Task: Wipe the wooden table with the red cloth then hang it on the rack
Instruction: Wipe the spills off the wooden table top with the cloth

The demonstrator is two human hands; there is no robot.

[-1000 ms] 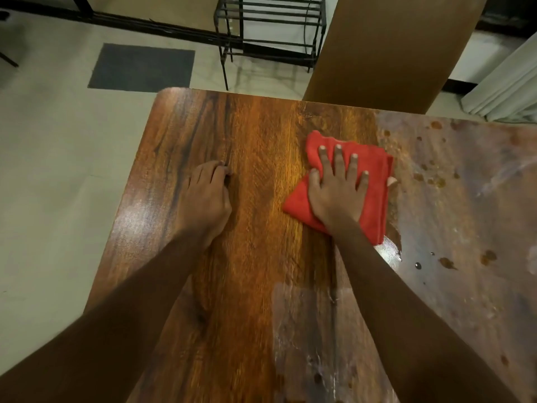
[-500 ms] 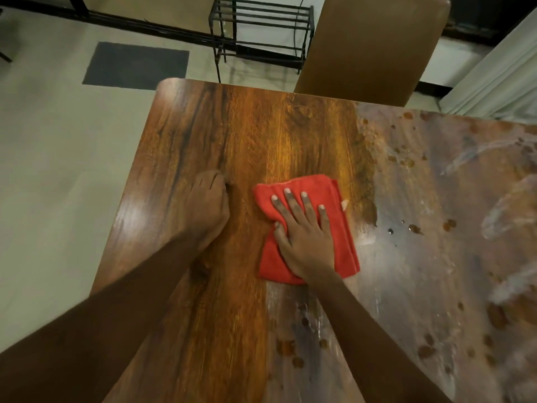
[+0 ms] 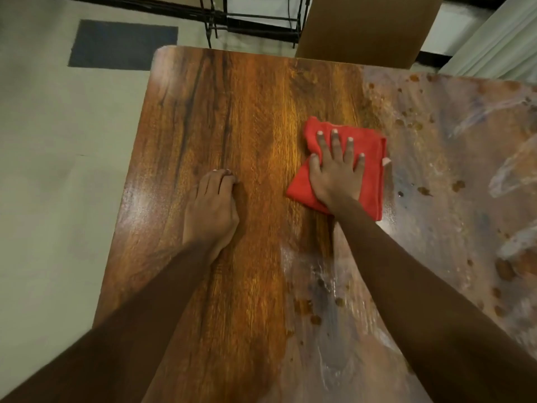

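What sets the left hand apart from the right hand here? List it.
The right hand lies flat with fingers spread, pressing the red cloth; the left hand has fingers curled and touches bare wood. The right sits beside the smeared area; the left rests on the clean side. Both rest on the table.

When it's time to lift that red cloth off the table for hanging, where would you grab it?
Probably the far left corner of the red cloth, which bunches up slightly beyond the right hand. The cloth lies folded flat on the wooden table, so fingers coming from above could pinch that raised fold; the flat edges offer less to catch.
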